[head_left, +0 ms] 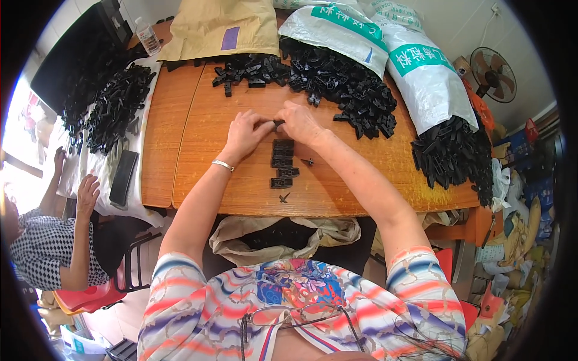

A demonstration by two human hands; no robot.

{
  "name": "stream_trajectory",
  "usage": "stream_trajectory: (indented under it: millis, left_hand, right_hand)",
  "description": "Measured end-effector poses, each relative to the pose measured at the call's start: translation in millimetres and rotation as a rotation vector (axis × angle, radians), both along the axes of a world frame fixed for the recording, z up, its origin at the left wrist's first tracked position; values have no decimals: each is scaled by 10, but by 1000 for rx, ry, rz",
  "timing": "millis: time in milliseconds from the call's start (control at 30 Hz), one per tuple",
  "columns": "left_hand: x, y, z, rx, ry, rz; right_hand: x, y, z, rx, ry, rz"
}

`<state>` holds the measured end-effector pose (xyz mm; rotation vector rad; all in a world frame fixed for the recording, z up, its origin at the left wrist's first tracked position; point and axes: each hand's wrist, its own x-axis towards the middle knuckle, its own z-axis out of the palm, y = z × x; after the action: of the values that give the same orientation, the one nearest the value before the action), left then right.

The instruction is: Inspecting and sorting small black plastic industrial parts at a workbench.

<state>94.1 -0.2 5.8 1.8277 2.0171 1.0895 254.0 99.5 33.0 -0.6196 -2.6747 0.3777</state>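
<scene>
Over the middle of the wooden table, my left hand [245, 135] and my right hand [301, 123] meet at the fingertips. Both pinch a small black plastic part [278, 123], mostly covered by the fingers. Just below my hands, toward me, several black rectangular plastic pieces [282, 154] lie side by side in a short column. Its near end is stepped. A small pointed black piece [307, 162] rests to the right of the column, and a crossed black piece [284, 197] lies near the table's front edge.
Black part heaps [346, 90] spill from white sacks [427, 78] and a brown paper sack [223, 30] at the back. An open sack [229, 237] hangs below the front edge. At left, a co-worker [60, 246] sits by another pile [117, 105]. A fan [492, 74] stands back right.
</scene>
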Motion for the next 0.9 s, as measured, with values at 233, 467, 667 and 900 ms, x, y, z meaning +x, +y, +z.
stream_trajectory:
  millis: [233,467,667,900]
  left_hand:
    - [43,86,89,-123,116,49]
    - [13,47,143,-357,1,-148]
    - [114,674,222,9,30,16]
    - [245,1318,85,41,198,53]
  right_hand:
    - [58,-68,-16,-51,1,-45]
    - [302,79,23,-294,-129,66]
    - [499,481,-30,-178,198,-486]
    - [286,678,-89,-152,-62,-784]
